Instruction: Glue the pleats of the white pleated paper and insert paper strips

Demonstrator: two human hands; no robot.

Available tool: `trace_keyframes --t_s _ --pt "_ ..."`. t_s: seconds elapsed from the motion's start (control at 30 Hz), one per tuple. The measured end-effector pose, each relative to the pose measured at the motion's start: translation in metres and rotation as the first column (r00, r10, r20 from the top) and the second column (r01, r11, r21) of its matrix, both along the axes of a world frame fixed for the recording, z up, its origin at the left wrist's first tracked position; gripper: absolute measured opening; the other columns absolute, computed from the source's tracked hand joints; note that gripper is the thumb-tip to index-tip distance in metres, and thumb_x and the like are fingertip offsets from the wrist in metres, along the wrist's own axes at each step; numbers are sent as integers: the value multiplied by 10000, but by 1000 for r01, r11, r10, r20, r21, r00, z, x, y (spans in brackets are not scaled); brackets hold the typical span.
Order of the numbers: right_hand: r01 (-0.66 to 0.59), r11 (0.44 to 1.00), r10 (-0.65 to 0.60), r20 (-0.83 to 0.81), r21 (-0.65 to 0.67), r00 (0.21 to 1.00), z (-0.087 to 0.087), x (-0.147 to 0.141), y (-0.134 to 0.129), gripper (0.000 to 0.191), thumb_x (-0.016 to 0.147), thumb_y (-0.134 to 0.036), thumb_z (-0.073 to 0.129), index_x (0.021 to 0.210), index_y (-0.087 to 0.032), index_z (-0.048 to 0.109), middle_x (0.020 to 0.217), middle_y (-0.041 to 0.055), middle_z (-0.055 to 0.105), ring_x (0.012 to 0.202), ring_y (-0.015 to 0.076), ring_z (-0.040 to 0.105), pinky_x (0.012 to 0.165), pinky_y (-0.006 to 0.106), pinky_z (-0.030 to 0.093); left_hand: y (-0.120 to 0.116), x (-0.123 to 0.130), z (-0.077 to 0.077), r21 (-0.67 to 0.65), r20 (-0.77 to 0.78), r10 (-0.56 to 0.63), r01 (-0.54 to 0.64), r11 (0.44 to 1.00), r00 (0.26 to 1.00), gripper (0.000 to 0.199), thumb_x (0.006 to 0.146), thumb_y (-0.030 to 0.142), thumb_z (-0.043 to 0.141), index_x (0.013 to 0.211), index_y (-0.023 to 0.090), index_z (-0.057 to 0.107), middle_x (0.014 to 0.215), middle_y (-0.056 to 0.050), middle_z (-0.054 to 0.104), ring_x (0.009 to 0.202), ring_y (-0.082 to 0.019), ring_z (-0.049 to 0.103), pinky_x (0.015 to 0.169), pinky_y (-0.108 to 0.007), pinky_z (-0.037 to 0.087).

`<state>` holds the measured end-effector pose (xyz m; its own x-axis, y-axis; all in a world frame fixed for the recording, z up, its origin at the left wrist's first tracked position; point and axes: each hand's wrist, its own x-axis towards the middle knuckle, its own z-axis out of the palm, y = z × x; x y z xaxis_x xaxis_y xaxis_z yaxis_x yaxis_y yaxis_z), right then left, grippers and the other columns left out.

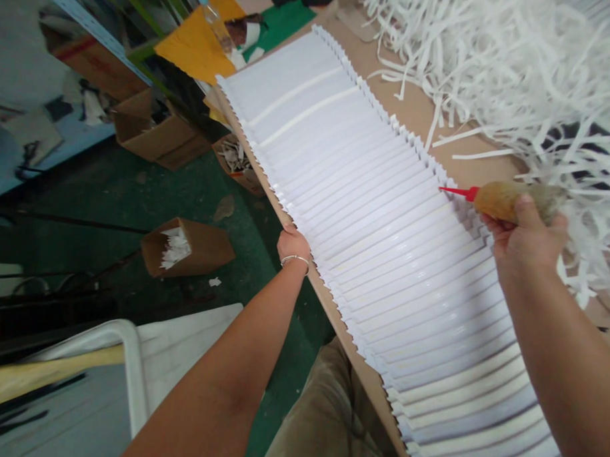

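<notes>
My right hand (529,233) is wrapped round a yellowish-brown glue bottle (503,201) with a thin red nozzle. The nozzle tip points left, over the far ends of the white paper strips (380,218). These strips overlap in a long row of narrow steps, with jagged, notched ends along both sides. My left hand (293,245), with a bracelet at the wrist, is closed at the near ends of the strips, by the table's edge. Its thumb lies on top, and what the other fingers hold is hidden.
The row lies on a brown tabletop (436,126). A large heap of thin white paper offcuts (495,68) spreads across the far right. Cardboard boxes (209,248) stand on the green floor to the left. Orange sheets (191,44) and a clear bottle (215,22) are at the top.
</notes>
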<state>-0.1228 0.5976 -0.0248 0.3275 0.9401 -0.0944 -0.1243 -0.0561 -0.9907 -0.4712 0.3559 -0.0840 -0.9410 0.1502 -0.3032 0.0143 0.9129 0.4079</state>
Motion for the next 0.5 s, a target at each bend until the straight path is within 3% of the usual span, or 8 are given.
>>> trace_keyframes --t_s 0.2,0.37,0.5 --pt "-50 998 51 -49 40 997 2 -6 -8 490 712 -169 799 1066 -286 481 1326 86 667 1008 297 778 742 517 640 0 -1 -2 -6 -5 -1 1 1000 1000 320 1068 444 661 1191 155 724 1223 -102 744 1126 -244 724 1029 -490 591" --pt "-109 992 112 -44 58 993 9 -16 -35 533 646 -238 881 1046 -274 531 1322 84 680 1007 292 766 719 482 660 -1 -1 -1 -3 -7 -8 8 1000 1000 325 1065 445 667 1200 154 722 1223 -100 744 1121 -244 726 1022 -490 595" --pt "-152 987 154 -47 59 987 16 -28 -63 531 685 -291 903 1095 -279 566 1287 74 689 1018 277 753 748 494 674 0 0 -1 -9 -17 -3 3 1000 1000 323 1064 443 669 1195 152 720 1205 -96 745 1101 -241 730 1002 -483 604"
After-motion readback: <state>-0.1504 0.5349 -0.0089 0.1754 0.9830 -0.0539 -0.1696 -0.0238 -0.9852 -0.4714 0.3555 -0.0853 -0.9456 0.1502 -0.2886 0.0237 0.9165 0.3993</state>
